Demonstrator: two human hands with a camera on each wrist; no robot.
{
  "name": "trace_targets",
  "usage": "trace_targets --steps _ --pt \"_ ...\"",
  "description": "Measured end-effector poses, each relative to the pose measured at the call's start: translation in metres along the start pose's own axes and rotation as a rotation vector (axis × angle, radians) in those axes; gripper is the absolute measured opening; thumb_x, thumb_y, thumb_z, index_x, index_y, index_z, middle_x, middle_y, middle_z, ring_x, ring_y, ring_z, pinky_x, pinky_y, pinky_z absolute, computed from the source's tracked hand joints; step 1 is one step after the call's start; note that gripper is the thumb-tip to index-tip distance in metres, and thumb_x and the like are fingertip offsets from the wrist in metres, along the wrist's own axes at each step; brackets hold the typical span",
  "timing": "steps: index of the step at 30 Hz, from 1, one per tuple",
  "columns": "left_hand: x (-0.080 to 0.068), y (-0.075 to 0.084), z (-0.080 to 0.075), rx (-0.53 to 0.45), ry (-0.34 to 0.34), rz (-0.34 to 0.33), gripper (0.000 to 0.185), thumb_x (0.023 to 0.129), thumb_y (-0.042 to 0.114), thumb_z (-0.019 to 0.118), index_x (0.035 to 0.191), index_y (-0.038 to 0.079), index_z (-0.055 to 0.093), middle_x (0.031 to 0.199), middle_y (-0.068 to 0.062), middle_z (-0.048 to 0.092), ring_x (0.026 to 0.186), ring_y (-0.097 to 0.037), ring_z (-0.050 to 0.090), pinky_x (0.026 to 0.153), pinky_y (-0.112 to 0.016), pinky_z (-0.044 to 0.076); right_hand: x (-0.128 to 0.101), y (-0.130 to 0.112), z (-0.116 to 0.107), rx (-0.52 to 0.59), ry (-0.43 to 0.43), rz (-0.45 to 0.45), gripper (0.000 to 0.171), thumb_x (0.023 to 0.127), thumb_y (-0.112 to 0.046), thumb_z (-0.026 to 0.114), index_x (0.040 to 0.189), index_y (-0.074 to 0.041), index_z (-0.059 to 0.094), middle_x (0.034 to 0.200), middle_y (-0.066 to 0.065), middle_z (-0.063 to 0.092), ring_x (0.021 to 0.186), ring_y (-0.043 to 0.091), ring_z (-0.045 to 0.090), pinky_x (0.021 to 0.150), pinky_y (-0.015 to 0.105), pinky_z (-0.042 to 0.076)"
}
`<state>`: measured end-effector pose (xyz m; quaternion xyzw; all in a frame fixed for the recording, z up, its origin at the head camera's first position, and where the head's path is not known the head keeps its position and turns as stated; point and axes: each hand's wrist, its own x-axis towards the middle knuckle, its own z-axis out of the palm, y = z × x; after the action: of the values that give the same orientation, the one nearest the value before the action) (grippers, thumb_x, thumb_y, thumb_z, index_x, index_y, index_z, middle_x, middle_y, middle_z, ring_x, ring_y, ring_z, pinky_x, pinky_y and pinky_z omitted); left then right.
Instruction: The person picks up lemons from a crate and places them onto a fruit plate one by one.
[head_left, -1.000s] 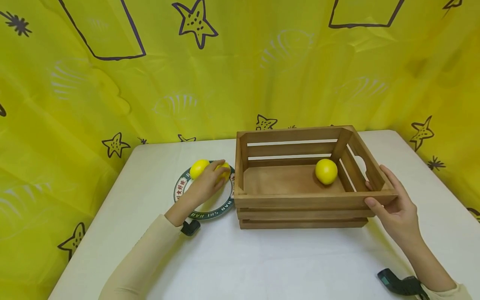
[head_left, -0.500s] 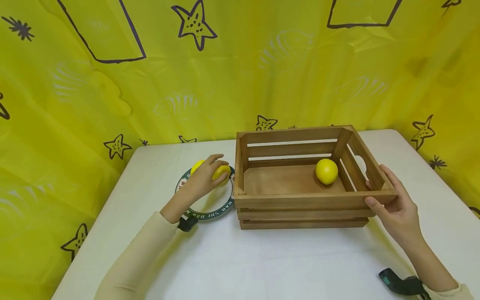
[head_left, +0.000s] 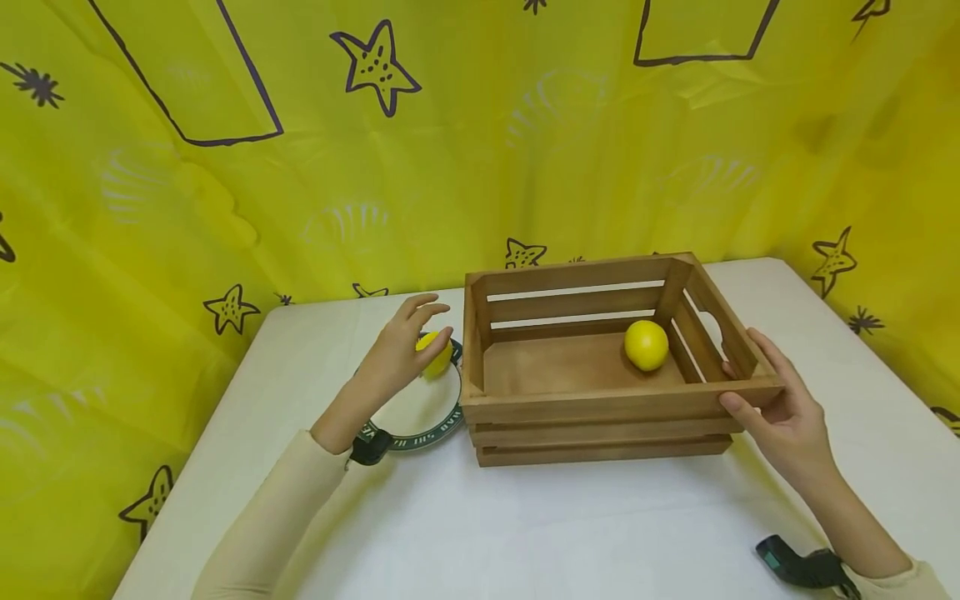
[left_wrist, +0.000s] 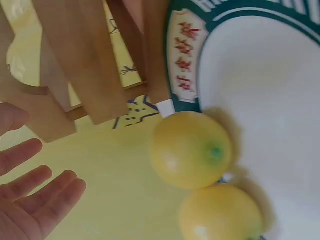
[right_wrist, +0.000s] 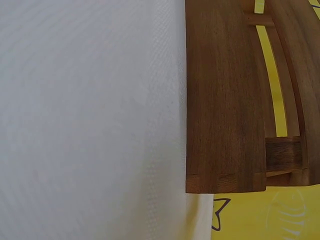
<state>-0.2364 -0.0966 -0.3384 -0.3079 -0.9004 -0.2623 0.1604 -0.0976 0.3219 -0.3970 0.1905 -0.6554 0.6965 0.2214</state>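
Observation:
My left hand hovers over the left side of a white plate with a green patterned rim, its fingers spread and holding nothing. Two yellow lemons sit at the plate's edge: in the left wrist view, one lemon touches the other lemon, apart from the fingers. In the head view only one plate lemon shows beside the hand. A slatted wooden crate stands to the right, a third lemon inside it. My right hand grips the crate's right end, thumb at the front corner.
The crate's left wall stands right against the plate's edge. A white cloth covers the table. Yellow curtains with drawn stars hang behind and at both sides. A dark wrist camera is strapped at the right wrist.
My left hand has drawn back from the plate lemons, up and left, with its fingers spreading. The head view has shifted slightly. The right hand stays on the crate.

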Motion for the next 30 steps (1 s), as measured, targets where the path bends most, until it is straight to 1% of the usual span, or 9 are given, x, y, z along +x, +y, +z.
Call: trace_targets --steps 2,5,9,12,17,21,24,28,30 --pt "0.003 0.004 -0.003 -0.012 0.005 -0.002 0.034 0.095 0.016 0.064 0.125 0.000 0.060 0.137 -0.019 0.050 0.108 -0.036 0.062 0.090 -0.042 0.054 -0.001 0.000 -0.001 -0.008 0.002 -0.004 0.073 0.086 0.024 0.051 0.151 0.001 0.029 0.152 0.003 0.033 0.119 0.003 0.058 0.091 0.014 0.046" --pt "0.009 0.011 -0.007 -0.018 0.026 0.017 0.034 0.095 0.015 0.064 0.125 0.000 0.060 0.136 -0.019 0.051 0.100 -0.034 0.064 0.085 -0.039 0.056 -0.001 0.001 -0.002 -0.006 0.003 -0.008 0.073 0.086 0.024 0.052 0.151 0.001 0.029 0.152 0.003 0.032 0.119 0.003 0.058 0.091 0.014 0.046" --pt "0.019 0.022 -0.015 -0.015 0.052 0.087 0.039 0.094 0.014 0.064 0.130 0.000 0.056 0.134 -0.018 0.051 0.106 -0.033 0.061 0.086 -0.039 0.056 -0.002 0.001 -0.002 -0.012 0.005 -0.008 0.073 0.086 0.024 0.052 0.151 0.001 0.029 0.153 0.003 0.032 0.119 0.003 0.058 0.091 0.015 0.046" --pt "0.027 0.032 -0.020 -0.023 0.065 0.159 0.042 0.094 0.014 0.064 0.133 0.000 0.053 0.133 -0.017 0.051 0.112 -0.030 0.057 0.088 -0.037 0.054 -0.002 0.001 -0.002 -0.012 0.006 -0.016 0.073 0.086 0.024 0.051 0.151 0.001 0.029 0.154 0.004 0.031 0.120 0.004 0.057 0.091 0.015 0.046" --pt "0.042 0.050 -0.025 -0.010 0.081 0.253 0.042 0.094 0.015 0.064 0.132 0.000 0.054 0.132 -0.016 0.052 0.119 -0.027 0.054 0.095 -0.036 0.051 -0.003 0.001 0.000 -0.005 0.036 -0.009 0.072 0.085 0.024 0.053 0.150 0.002 0.031 0.153 0.004 0.033 0.118 0.005 0.059 0.091 0.015 0.046" --pt "0.053 0.064 -0.027 -0.018 0.085 0.317 0.041 0.094 0.015 0.065 0.130 0.000 0.055 0.131 -0.016 0.053 0.118 -0.027 0.055 0.092 -0.035 0.052 -0.002 0.001 0.001 -0.029 0.043 0.002 0.073 0.085 0.024 0.053 0.150 0.001 0.031 0.152 0.003 0.033 0.118 0.004 0.059 0.091 0.014 0.046" --pt "0.062 0.073 -0.027 -0.026 0.083 0.359 0.040 0.093 0.014 0.065 0.129 -0.001 0.056 0.129 -0.018 0.054 0.112 -0.027 0.058 0.086 -0.033 0.054 -0.002 0.001 0.000 -0.041 0.041 0.005 0.073 0.084 0.024 0.053 0.151 0.001 0.031 0.152 0.003 0.033 0.118 0.004 0.058 0.091 0.013 0.046" --pt "0.074 0.082 -0.028 -0.047 0.072 0.382 0.039 0.093 0.013 0.065 0.128 -0.002 0.057 0.127 -0.018 0.054 0.112 -0.027 0.057 0.088 -0.033 0.054 -0.002 0.000 0.001 -0.047 0.046 0.005 0.073 0.084 0.024 0.054 0.150 0.001 0.032 0.152 0.004 0.032 0.118 0.005 0.059 0.092 0.014 0.046" --pt "0.081 0.086 -0.028 -0.062 0.065 0.386 0.038 0.093 0.012 0.065 0.127 -0.003 0.057 0.127 -0.018 0.055 0.115 -0.027 0.056 0.092 -0.033 0.052 -0.002 0.000 0.001 -0.059 0.051 0.005 0.073 0.084 0.024 0.054 0.150 0.001 0.032 0.153 0.005 0.031 0.118 0.004 0.058 0.091 0.014 0.046"
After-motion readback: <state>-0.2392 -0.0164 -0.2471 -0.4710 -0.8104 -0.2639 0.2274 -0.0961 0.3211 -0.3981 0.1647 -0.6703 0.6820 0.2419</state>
